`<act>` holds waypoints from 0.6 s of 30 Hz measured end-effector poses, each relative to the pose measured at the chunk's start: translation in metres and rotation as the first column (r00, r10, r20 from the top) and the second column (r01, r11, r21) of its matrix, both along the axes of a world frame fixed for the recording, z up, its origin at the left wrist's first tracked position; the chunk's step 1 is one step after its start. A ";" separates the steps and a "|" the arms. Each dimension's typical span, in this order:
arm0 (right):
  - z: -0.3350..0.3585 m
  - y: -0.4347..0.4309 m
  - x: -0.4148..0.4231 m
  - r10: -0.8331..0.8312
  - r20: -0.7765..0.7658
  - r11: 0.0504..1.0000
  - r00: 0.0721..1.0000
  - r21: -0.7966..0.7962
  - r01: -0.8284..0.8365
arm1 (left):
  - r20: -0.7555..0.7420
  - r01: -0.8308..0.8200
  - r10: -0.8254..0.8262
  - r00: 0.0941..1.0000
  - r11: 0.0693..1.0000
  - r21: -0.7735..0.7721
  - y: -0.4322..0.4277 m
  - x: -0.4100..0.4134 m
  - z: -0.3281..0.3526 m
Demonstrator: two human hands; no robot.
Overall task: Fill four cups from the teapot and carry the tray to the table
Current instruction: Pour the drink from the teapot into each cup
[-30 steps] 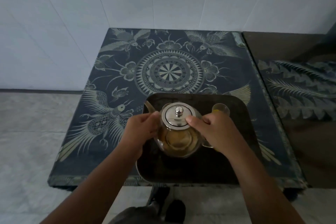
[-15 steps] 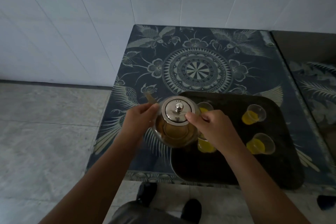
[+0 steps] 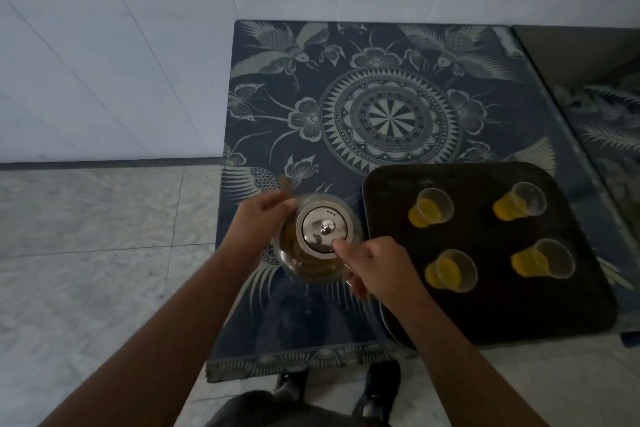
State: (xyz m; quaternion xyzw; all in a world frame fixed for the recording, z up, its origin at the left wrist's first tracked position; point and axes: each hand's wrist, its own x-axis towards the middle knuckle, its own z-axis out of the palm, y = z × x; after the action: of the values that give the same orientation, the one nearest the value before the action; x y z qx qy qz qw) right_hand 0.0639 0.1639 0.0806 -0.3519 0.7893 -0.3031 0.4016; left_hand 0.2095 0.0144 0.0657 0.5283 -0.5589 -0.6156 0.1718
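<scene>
Four cups (image 3: 431, 211) on the tray (image 3: 485, 319), frame right, are filled. The teapot (image 3: 320, 243), frame centre, is gripped by the right hand (image 3: 381, 270) and steadied by straight fingers of the left hand (image 3: 261, 218). Tray carrying remains.

Teapot (image 3: 306, 265) handle hidden under right hand (image 3: 381, 267), near tray (image 3: 502, 319) corner behind forearm (image 3: 450, 343) — spout (image 3: 284, 184) half-covered
</scene>
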 end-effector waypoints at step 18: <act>-0.029 -0.007 0.038 -0.086 -0.092 0.991 0.992 0.090 0.094 | -0.033 0.234 -0.232 0.972 0.967 0.103 -0.034 0.003 -0.046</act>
State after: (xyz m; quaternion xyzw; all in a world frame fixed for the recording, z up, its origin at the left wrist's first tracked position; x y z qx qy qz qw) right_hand 0.1020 0.1572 0.0513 -0.3096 0.8347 -0.2676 0.3685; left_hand 0.2130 -0.0199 0.0195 0.4611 -0.5819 -0.6657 0.0755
